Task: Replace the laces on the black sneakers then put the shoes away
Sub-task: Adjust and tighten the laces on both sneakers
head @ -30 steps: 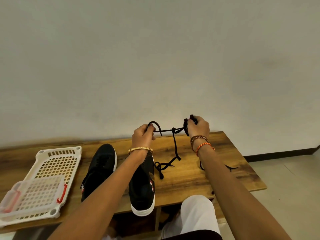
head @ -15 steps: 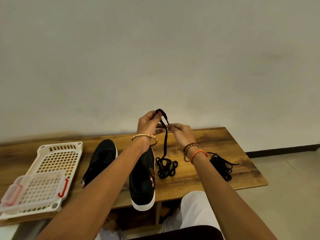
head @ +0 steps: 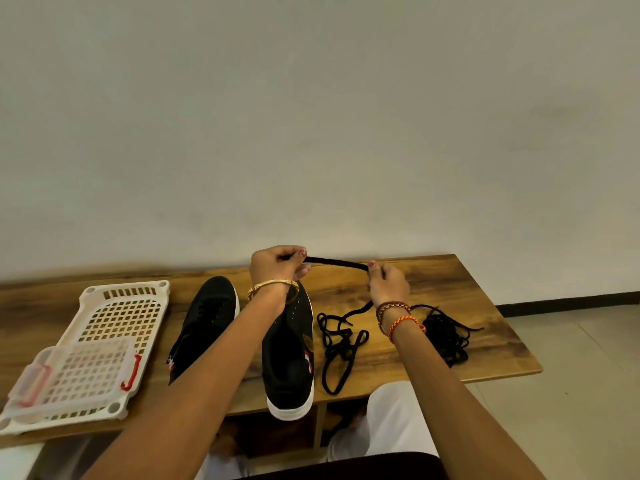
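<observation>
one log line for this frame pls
phase: lace prep | left hand: pinches lace | right hand: pinches lace | lace: taut between hands, tail on table | sneakers: on table | spare laces: piled right

Both arms are reaching forward over the tabletop (head: 450, 282). The left hand (head: 275, 266) is curling its fingers and pinching one end of a black lace (head: 334, 262). The right hand (head: 388, 284) is pinching the lace too, a little lower, nearer the tabletop.
</observation>
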